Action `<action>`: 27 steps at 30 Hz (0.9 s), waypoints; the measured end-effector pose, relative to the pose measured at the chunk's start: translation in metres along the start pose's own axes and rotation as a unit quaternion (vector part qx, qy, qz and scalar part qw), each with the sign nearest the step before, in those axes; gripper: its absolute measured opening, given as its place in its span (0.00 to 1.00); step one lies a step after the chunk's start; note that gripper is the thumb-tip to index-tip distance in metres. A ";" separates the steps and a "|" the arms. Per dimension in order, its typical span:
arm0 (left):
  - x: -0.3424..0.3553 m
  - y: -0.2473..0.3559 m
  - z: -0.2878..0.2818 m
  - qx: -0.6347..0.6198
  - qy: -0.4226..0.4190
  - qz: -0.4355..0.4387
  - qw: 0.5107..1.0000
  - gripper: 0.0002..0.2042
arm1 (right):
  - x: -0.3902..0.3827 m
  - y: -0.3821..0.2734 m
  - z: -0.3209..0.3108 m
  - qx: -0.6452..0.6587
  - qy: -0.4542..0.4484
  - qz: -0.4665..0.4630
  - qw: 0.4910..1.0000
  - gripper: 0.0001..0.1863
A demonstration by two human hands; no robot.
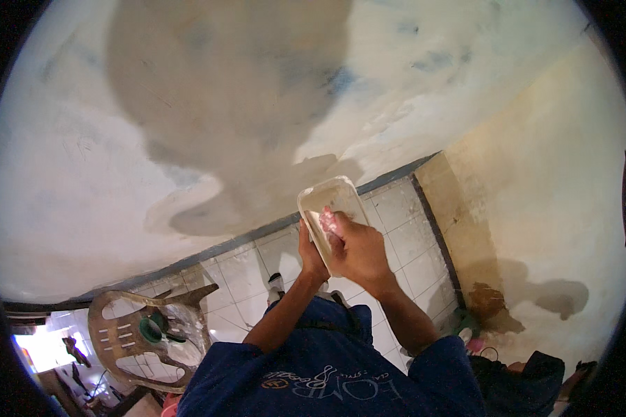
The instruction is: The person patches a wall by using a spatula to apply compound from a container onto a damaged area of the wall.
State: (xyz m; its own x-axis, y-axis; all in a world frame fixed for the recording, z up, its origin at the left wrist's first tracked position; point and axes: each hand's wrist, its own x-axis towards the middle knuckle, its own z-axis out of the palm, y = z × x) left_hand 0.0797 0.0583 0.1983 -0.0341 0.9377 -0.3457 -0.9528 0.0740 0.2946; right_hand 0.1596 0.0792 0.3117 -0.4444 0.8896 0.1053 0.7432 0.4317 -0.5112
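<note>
Clock positions take 12 o'clock as the top of the view. The tray (341, 194), a pale, rectangular container, sits near the center, held off the floor with its long axis toward 11 o'clock and its hollow side facing the wearer.

Left hand (313, 255): placed at the tray's 8 o'clock side, fingers lying along the outer wall in a supporting grip. How far the hand reaches underneath cannot be told. Keep the palm pressed to this wall, since a one-sided hold probably lets the tray tip when loaded.

Right hand (362, 250): enters from 5 o'clock, curled closely, apparently gripping a pink piece (328, 219) over the tray. The lower end of this piece is not clear. Keep the wrist above the rim, work along the tray's length, and press toward the left hand so that each push meets support.

Clearances: the pale wall (396, 104) spans 10 to 1 o'clock. The tiled floor (414, 229) shows at 4 o'clock. A brown chair (104, 330) stands at 8 o'clock, well apart from both hands. Hold the tray over the floor, near the torso, to limit arm strain and contain drips.
</note>
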 end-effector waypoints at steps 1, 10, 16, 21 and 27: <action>-0.001 0.001 0.001 -0.047 -0.006 -0.025 0.999 0.26 | 0.001 0.002 -0.001 0.019 0.010 0.011 1.000 0.16; 0.005 0.000 0.000 0.018 -0.046 -0.004 0.999 0.28 | -0.003 0.019 0.002 0.036 0.040 0.046 0.997 0.15; 0.014 -0.006 -0.012 -0.067 -0.069 -0.079 0.992 0.30 | -0.006 0.022 0.008 0.035 0.057 0.025 0.997 0.13; 0.013 -0.004 -0.007 -0.022 -0.093 -0.083 0.992 0.32 | -0.008 0.022 0.002 0.038 0.054 0.055 0.996 0.12; 0.014 -0.002 -0.007 -0.011 -0.104 -0.065 0.992 0.33 | -0.007 0.032 -0.005 0.089 0.062 0.084 0.991 0.14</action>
State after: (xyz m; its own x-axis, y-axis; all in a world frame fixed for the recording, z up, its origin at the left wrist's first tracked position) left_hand 0.0792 0.0689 0.1867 0.1511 0.9705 -0.1877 -0.9514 0.1943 0.2388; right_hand 0.1890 0.0879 0.2985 -0.2483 0.9631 0.1038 0.6969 0.2520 -0.6715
